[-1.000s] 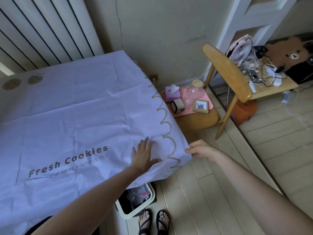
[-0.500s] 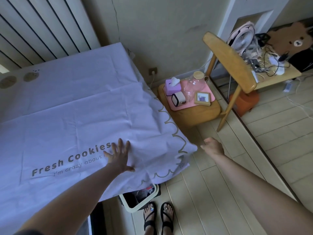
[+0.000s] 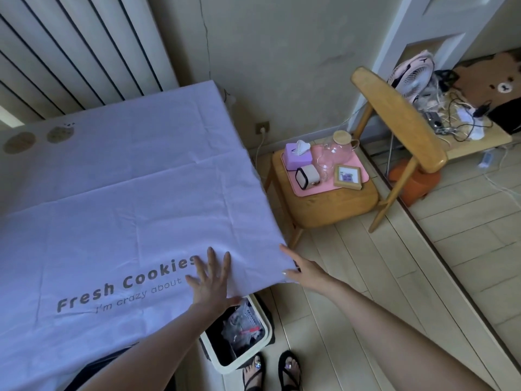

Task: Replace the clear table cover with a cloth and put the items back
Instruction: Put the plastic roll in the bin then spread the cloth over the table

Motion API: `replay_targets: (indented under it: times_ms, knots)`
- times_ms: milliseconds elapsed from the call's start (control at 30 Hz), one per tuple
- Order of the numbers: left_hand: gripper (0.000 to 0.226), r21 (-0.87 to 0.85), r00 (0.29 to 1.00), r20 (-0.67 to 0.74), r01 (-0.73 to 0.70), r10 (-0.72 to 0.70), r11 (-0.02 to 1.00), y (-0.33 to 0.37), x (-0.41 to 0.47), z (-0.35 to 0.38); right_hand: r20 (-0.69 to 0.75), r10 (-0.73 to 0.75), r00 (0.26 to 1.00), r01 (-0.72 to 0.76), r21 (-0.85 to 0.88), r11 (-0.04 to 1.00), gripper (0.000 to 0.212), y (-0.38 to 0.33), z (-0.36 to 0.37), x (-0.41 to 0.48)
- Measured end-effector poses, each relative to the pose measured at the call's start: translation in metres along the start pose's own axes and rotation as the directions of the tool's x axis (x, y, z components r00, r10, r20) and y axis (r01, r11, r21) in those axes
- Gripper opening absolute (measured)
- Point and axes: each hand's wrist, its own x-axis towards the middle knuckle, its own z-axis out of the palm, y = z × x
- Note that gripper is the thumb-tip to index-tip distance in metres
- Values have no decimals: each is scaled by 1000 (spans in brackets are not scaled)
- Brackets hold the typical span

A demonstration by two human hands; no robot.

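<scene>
Over the tabletop, a creased lilac cloth (image 3: 127,193) is lying flat. At its 5 o'clock corner, the left hand (image 3: 210,280) is pressing down with spread fingers, and the right hand (image 3: 306,273) is touching the edge, fingers straight.

Cloth (image 3: 127,193), left half of frame: open to a flat sweep, save left hand (image 3: 210,280) pressed flat near lower-centre corner.
Beside corner: right hand (image 3: 303,270), then open floor (image 3: 394,292).
Below corner: waste bin (image 3: 239,359).
Centre right: wooden chair (image 3: 338,210), seat crowded with tissue box (image 3: 297,158), glass jug (image 3: 341,148), photo frame (image 3: 347,176).
</scene>
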Motion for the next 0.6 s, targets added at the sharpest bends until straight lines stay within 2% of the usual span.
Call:
replay_targets:
  times_ms: [67,133,167,233,300,367,433,500,600]
  knots:
    - [117,-85,1000,4,23,-22,996,2,3,-4,-71,-1,997,2,10,1000,60,-5,-6,8]
    - [128,-234,999,-21,32,-38,972,9,11,-11,-214,-15,977,10,-23,1000,60,-15,-14,17]
    - [121,-270,998,-40,38,-51,962,15,17,-18,-266,-32,963,32,-6,999,61,-21,-20,22]
    - [107,-291,995,-68,51,-74,955,29,32,-38,-328,-115,938,124,6,992,63,-35,-32,35]
    - [107,-320,993,-68,66,-92,945,40,52,-62,-323,-262,910,221,-157,963,64,-49,-43,46]
    - [109,-348,989,-46,117,-141,930,44,75,-83,-162,-408,898,304,-441,844,58,-54,-52,62]
    - [111,-391,974,-12,202,-225,898,47,98,-101,101,-412,906,389,-583,713,52,-55,-59,71]
    - [113,-475,939,34,316,-342,821,53,119,-115,303,-321,897,442,-629,640,53,-54,-66,76]
    - [119,-531,878,152,460,-454,712,63,138,-123,448,-263,855,507,-609,610,53,-57,-80,83]
